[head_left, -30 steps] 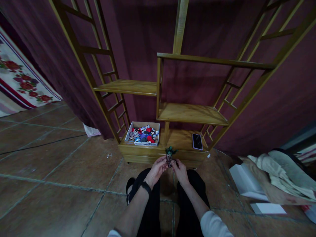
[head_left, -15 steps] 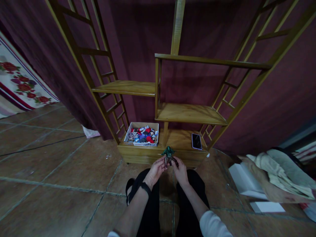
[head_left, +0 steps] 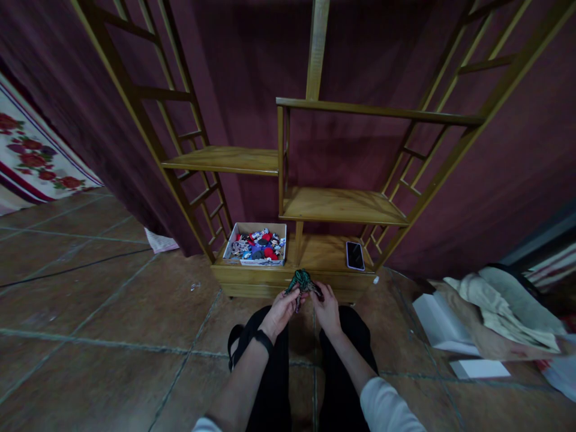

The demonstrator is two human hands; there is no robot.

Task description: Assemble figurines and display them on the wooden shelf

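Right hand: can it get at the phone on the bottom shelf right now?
Likely yes: the phone lies near the front edge of the bottom shelf, with nothing visible between. But the right hand is on the small green-and-dark object, so it may need to let go first.

On the bottom shelf (head_left: pixel 321 247), a box (head_left: pixel 261 262) of small items (head_left: pixel 258 245) stands left of a post (head_left: pixel 299 240), a phone (head_left: pixel 355 256) right of it. Before the shelf, a small object (head_left: pixel 302 278) is between the left fingers (head_left: pixel 291 296) and right fingers (head_left: pixel 324 293); a curtain (head_left: pixel 252 72) hangs behind.
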